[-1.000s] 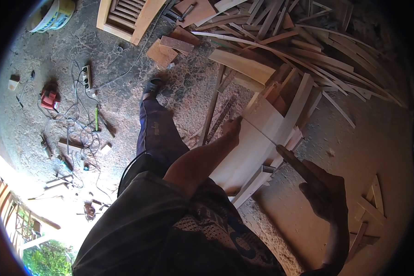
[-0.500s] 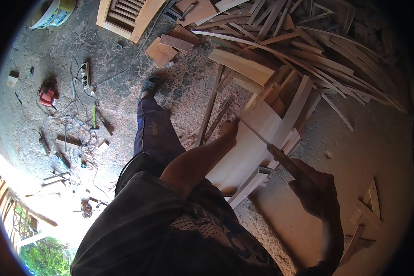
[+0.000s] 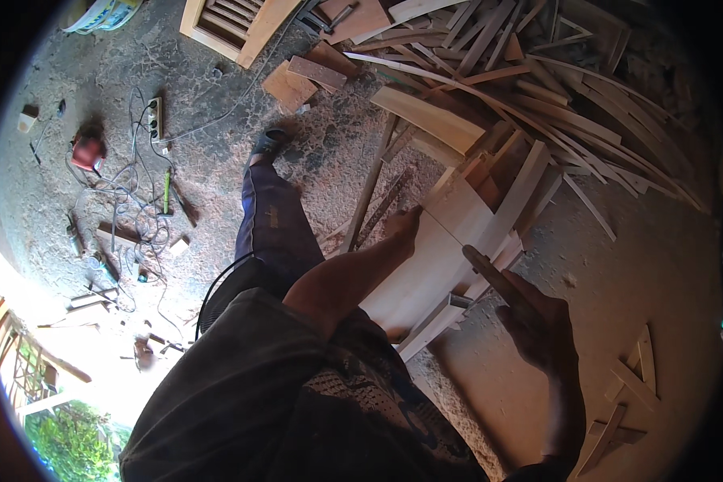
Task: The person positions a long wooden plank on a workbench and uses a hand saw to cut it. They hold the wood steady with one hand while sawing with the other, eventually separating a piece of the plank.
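Observation:
A long thin metal blade [image 3: 442, 226] with a wooden handle [image 3: 494, 273], which looks like a file, spans the space between my hands above a pale wooden board [image 3: 426, 257]. My right hand [image 3: 541, 325] is closed round the handle, to the right of the board. My left hand [image 3: 403, 225] is closed at the blade's far end, over the board's left edge; its fingertips are hidden. The blade shows nearly edge-on, and I cannot tell whether it touches the wood. Longer strips of wood [image 3: 522, 193] lie along the board's right side.
A heap of wooden offcuts [image 3: 538, 80] fills the far right. On the left floor are tangled cables [image 3: 128, 201], a power strip [image 3: 154, 119], a red power tool [image 3: 88, 151] and a green-handled hammer [image 3: 167, 193]. A louvred wooden frame [image 3: 237, 28] lies at the back.
My right hand and the file's handle have moved slightly left and away from me, closer to my left hand. Less of the blade shows between the hands. The whole view has shifted a little.

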`<state>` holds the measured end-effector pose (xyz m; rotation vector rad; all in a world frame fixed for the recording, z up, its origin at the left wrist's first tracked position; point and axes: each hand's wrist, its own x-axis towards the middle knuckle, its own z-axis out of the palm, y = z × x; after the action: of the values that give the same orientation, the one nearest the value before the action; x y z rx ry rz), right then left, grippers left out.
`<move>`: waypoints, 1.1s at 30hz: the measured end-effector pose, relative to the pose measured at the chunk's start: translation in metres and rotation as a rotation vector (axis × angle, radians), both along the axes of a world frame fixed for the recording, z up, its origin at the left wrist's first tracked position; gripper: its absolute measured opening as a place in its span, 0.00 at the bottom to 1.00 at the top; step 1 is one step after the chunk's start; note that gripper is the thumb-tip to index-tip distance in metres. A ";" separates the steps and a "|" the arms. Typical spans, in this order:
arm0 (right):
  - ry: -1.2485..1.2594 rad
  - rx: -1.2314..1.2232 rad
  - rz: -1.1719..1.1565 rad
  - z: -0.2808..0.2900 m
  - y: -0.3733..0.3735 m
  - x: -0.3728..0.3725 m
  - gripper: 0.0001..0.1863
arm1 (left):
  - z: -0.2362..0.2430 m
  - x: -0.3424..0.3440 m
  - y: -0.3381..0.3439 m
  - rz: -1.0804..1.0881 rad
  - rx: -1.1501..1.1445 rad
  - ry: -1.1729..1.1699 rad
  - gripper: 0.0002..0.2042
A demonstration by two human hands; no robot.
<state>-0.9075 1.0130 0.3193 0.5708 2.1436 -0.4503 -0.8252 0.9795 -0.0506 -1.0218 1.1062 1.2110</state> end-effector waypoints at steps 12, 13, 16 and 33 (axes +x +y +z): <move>-0.074 0.044 -0.056 -0.033 -0.002 0.010 0.30 | 0.004 0.003 0.003 -0.010 0.001 0.023 0.25; -0.063 0.040 -0.086 -0.031 0.002 0.010 0.30 | 0.007 0.001 0.002 0.010 0.006 0.023 0.24; 0.078 0.015 0.105 -0.007 -0.006 0.009 0.30 | 0.012 -0.006 0.000 0.051 0.034 0.031 0.24; -0.036 0.033 0.193 0.010 -0.021 0.000 0.34 | 0.019 -0.007 0.000 -0.048 0.006 0.003 0.20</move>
<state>-0.9071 0.9916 0.3289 0.3826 2.1502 -0.2973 -0.8323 0.9796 -0.0316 -0.9843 1.1230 1.1774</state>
